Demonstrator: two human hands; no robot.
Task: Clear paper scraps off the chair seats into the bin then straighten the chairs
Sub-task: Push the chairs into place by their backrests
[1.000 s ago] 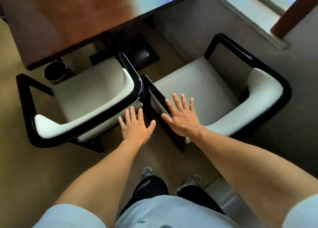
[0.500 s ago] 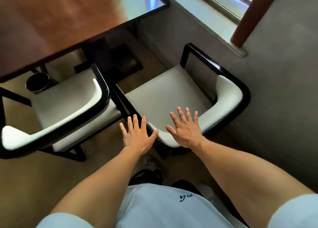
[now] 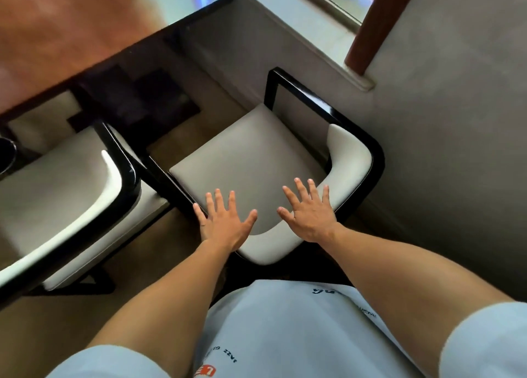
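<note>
- Right chair (image 3: 251,161): a pale grey, smooth upholstered seat, roughly square with rounded corners, framed by a glossy black armrest rail and a curved padded backrest. It stands angled, close to the wall beside the window sill (image 3: 322,21). Its seat cushion shows bare upholstery.
- Left chair (image 3: 57,184): same build, with a pale cushioned seat and a curved backrest edged in lacquered black. It stands just beside the right chair, its front tucked partly under the worktop (image 3: 71,27).
- Left hand (image 3: 225,223): fingers spread and straight, released, grasping nothing. It lies over the near left corner of the right chair, where the black rail meets the backrest; whether it touches cannot be told.
- Right hand (image 3: 310,213): fingers likewise splayed and straight, holding nothing, over the padded backrest curve at the seat's near right side; contact cannot be told.
- Worktop: a reddish-brown, polished wooden surface with a dark edge, reflecting window light.
- Bin (image 3: 5,155): a dark round rim is only just visible at the left border, by the left chair.
- Floor (image 3: 57,320): tan, matte carpet.
- Person: bare forearms, light blue short-sleeved shirt with printed lettering.
</note>
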